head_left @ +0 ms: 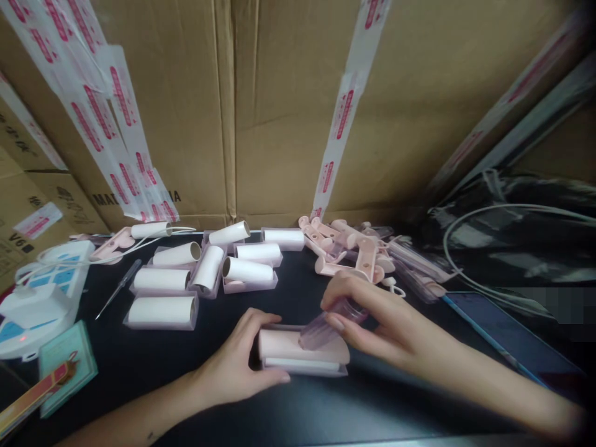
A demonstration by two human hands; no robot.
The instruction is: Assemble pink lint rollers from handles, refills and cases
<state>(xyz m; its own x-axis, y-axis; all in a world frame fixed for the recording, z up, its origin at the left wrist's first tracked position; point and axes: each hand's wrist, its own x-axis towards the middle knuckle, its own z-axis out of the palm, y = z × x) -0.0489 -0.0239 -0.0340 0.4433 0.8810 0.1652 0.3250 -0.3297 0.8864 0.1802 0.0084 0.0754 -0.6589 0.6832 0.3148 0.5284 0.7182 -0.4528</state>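
My left hand (237, 363) is wrapped round the left end of a pink roller case (302, 352) lying on the black table (195, 397). Over the case, my right hand (372, 323) pinches a clear purplish plastic piece (326, 326) against its top. Behind them lie several white paper rolls in clear trays (162, 310) and a heap of pink handles (347, 248).
Taped cardboard boxes (279, 112) wall off the back. A white power strip with blue sockets (41, 292) and a teal card (67, 363) lie at the left. A dark phone or tablet (512, 338) and a black bag with a white cable (512, 236) sit at the right.
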